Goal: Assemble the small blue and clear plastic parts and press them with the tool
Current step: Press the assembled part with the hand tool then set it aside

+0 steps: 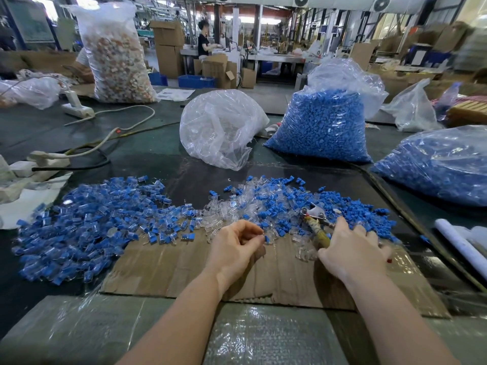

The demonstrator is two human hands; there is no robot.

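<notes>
My left hand [237,246] hovers over the cardboard sheet [168,270] with curled fingers, pinching a small clear part at its fingertips, with a blue piece just beside them. My right hand [353,248] reaches into the loose blue parts [355,206], fingers spread over them. Under its thumb side lies the pressing tool [316,222], a metal-headed plier with a wrapped handle; whether the hand grips it is unclear. Loose clear parts [226,209] lie between the hands. A wide pile of joined blue-and-clear pieces [87,222] covers the left.
A clear bag [221,127] stands behind the piles. Two bags of blue parts [321,125] [434,167] sit at the back right. Power strips and cables [47,156] run along the left. A white roll [461,243] lies at the right edge.
</notes>
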